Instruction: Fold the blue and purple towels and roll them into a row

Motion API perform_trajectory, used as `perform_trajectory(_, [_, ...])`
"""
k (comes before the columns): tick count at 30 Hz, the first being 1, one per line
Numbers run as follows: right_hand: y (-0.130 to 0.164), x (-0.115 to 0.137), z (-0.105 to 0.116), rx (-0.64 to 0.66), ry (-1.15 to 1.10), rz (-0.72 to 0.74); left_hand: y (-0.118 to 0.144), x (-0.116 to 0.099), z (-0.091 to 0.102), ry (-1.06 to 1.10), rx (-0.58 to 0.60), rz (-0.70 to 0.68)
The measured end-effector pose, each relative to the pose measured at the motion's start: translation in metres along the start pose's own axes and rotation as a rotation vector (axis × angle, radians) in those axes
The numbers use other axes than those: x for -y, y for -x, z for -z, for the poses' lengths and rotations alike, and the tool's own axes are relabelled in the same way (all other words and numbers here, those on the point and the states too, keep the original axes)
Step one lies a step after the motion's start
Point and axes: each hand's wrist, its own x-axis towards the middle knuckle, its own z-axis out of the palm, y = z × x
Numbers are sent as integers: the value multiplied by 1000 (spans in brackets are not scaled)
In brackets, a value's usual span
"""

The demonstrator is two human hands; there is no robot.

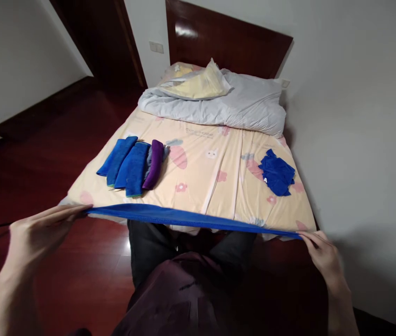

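I hold a blue cloth (191, 218) stretched flat and level between both hands, seen edge-on above the foot of the bed. My left hand (40, 231) pinches its left end. My right hand (322, 254) pinches its right end. On the bed (212, 186), at the left, lie several folded blue cloths (126, 163) side by side with a folded purple cloth (154, 163) at their right. A crumpled blue cloth (278, 173) lies at the right side of the bed.
A grey duvet (240, 105) and a yellow pillow (194, 84) are heaped at the dark wooden headboard (226, 39). A white wall (359, 140) runs close along the bed's right side. Dark red wooden floor (37, 154) lies to the left.
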Motion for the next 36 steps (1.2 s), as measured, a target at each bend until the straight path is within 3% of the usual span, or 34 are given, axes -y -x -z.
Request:
perform_trajectory(5, [-10, -24, 5, 53, 2, -144, -22, 8, -16, 110, 295, -57])
perform_trajectory(8, [-40, -43, -3, 120, -53, -203, -52, 9, -49, 110, 458, -60])
perform_trajectory(11, [-86, -56, -18, 151, -121, -257, -90, 3, -95, 104, 598, -45])
perform_trajectory(14, [-137, -64, -34, 103, -190, -276, -127, -10, -138, 87, 558, -45])
perform_trajectory(16, [-166, -67, -42, 4, -195, -288, -148, -21, -158, 77, 436, -54])
perform_trajectory(20, [-196, -74, -53, -288, -213, -287, -168, -36, -171, 129, 145, -144])
perform_trajectory(23, [-196, -83, -64, -421, -326, -231, -160, -35, -169, 162, 45, -229])
perform_trajectory(26, [-186, -93, -84, -413, -395, -176, -136, -21, -172, 146, 62, -241])
perform_trajectory(29, [-171, -101, -113, -330, -350, -136, -103, 2, -189, 112, 170, -229])
perform_trajectory(32, [-153, -105, -150, -225, -270, -132, -68, 29, -217, 84, 318, -203])
perform_trajectory(36, [-121, -102, -204, -75, -197, -232, -20, 58, -260, 11, 510, -124])
